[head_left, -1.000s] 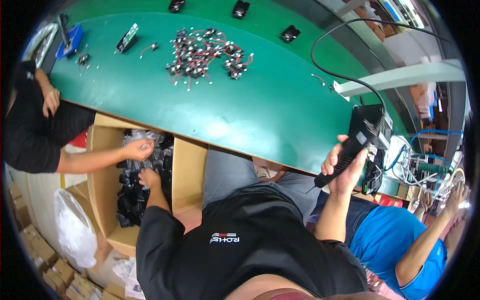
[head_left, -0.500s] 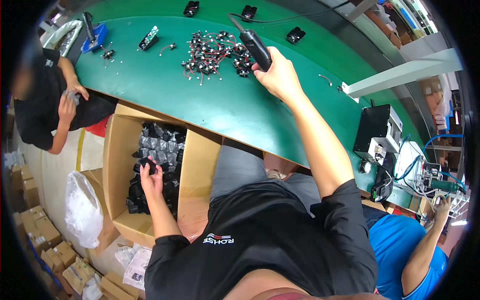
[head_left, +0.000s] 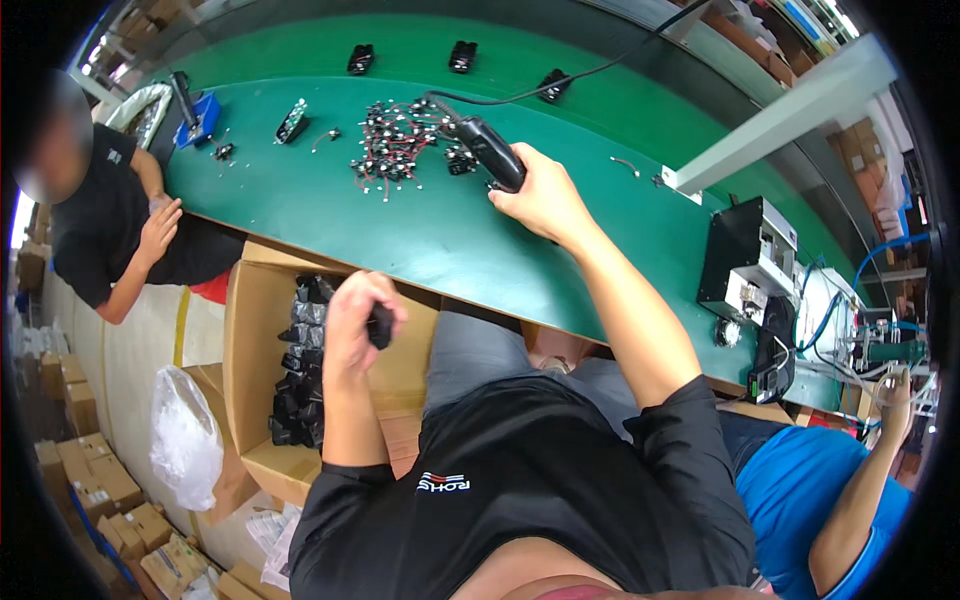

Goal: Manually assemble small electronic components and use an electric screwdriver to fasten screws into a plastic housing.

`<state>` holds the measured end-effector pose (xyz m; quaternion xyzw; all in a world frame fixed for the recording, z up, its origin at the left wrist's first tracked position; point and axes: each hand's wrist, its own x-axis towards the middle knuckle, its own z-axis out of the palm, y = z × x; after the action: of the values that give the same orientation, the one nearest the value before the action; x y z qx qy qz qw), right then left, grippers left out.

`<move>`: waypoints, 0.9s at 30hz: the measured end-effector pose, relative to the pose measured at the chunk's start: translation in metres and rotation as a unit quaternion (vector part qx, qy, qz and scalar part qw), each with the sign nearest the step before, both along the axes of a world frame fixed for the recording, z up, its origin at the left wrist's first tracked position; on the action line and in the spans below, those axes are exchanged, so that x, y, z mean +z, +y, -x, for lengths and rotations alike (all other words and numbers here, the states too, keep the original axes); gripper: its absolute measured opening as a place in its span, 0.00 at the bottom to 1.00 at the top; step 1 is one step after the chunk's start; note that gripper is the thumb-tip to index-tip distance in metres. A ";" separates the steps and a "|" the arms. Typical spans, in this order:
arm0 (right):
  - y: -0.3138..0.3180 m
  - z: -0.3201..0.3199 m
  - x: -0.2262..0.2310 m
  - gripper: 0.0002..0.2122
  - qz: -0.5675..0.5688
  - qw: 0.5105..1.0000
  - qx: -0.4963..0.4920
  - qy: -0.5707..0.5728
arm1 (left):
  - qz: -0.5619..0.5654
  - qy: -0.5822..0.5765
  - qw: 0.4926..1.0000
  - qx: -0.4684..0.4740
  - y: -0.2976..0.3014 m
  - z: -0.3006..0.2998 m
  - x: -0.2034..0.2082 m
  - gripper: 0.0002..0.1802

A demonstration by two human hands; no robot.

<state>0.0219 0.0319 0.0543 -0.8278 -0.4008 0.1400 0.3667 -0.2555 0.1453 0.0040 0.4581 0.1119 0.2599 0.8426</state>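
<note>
A black corded power screwdriver (head_left: 492, 153) is gripped in my right hand (head_left: 548, 198) above the green bench, its cord end pointing away to the far left. Closed round a small black plastic part (head_left: 380, 325), my left hand (head_left: 355, 318) is at the bench's near edge, over the right side of the cardboard box. More black parts (head_left: 300, 375) lie in rows inside that box (head_left: 246, 350). Just beyond the screwdriver is a heap of small black pieces with red wires (head_left: 392, 145).
Three black assemblies (head_left: 461, 57) stand along the bench's far side. A blue bin (head_left: 204, 118) and a small tray (head_left: 292, 122) are at the left. A black machine (head_left: 742, 255) stands right, below a white post (head_left: 790, 110). One person sits left, another in blue right.
My left hand has risen out of the box with the black part and moved right, to the bench edge. My right hand still holds the screwdriver. The whole view has shifted slightly.
</note>
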 end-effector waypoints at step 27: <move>-0.217 0.041 0.029 0.21 -0.372 0.855 -0.217 0.290 | -0.490 -0.065 0.869 -0.005 -0.168 -0.187 0.031 0.19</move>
<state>-0.0188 -0.1849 0.0831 -0.6176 -0.1089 0.1314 0.7678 -0.0684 -0.0230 0.0351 0.7950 -0.0871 0.3062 0.5163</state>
